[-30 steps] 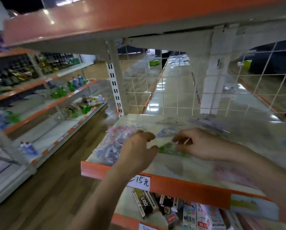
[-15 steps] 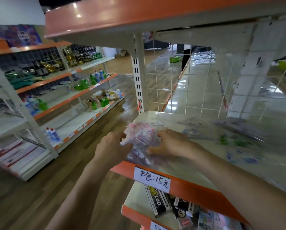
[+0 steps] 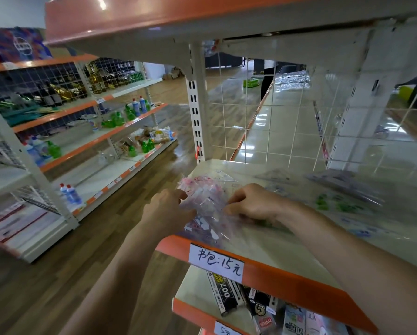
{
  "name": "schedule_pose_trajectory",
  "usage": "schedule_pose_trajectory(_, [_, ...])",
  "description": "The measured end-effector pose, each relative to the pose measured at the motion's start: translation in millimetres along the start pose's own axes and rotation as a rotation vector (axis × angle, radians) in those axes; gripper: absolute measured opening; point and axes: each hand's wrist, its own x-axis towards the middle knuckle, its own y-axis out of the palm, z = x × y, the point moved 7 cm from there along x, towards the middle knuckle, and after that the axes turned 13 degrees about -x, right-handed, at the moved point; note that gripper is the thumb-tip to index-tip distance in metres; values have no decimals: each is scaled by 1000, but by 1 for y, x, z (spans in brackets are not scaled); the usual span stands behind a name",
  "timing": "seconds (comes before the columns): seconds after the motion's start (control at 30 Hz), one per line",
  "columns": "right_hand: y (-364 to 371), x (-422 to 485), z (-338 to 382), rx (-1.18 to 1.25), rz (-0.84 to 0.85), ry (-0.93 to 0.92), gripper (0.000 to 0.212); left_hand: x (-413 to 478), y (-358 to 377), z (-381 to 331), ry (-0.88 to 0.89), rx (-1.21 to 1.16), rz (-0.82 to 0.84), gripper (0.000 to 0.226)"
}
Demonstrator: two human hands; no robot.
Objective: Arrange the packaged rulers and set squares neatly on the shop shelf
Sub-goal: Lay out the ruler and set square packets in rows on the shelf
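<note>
Head view: shifting over from the green packets point(image 3: 335, 205) mid-shelf, handled a second ago, to the pink ruler packet point(image 3: 202, 197) at the shelf point(image 3: 263, 245) front-left corner. Pinching its edges in both grips, left hand point(image 3: 165, 212) and right hand point(image 3: 253, 204). Probably squaring it up next.

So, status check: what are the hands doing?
Left hand and right hand grip pink packet, shelf left end. Green packets loose alongside, not blocking.

Head view, downward, close over shelf point(image 3: 287, 257)
</note>
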Motion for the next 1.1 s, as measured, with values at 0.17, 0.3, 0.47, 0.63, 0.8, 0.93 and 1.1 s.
schedule_pose_trajectory(0.17, [-4,1,-12,80,-8,56,19,1,-5,-7,56,-46,-59,46])
schedule_pose_trajectory(0.3, [-10,-3,-21,206,0,53,17,1,-13,-17,114,-159,-97,41])
schedule_pose_trajectory(0.47, [-28,-10,-19,429,-106,36,11,-8,-24,-27,95,-591,-181,38])
schedule_pose_trajectory(0.63, [-18,-12,8,491,-36,-72,10,-21,1,-39,-70,-1137,53,19])
schedule_pose_trajectory(0.8, [-11,-15,7,-238,-170,-72,41,-21,-12,-21,-87,-1113,-156,8])
schedule_pose_trajectory(0.93, [6,-20,8,-532,-188,-22,59,-21,-7,-9,-135,-1100,-148,9])
schedule_pose_trajectory(1.1, [11,-17,4,-98,-70,-41,28,-22,-1,-1,-187,-1157,-138,9])
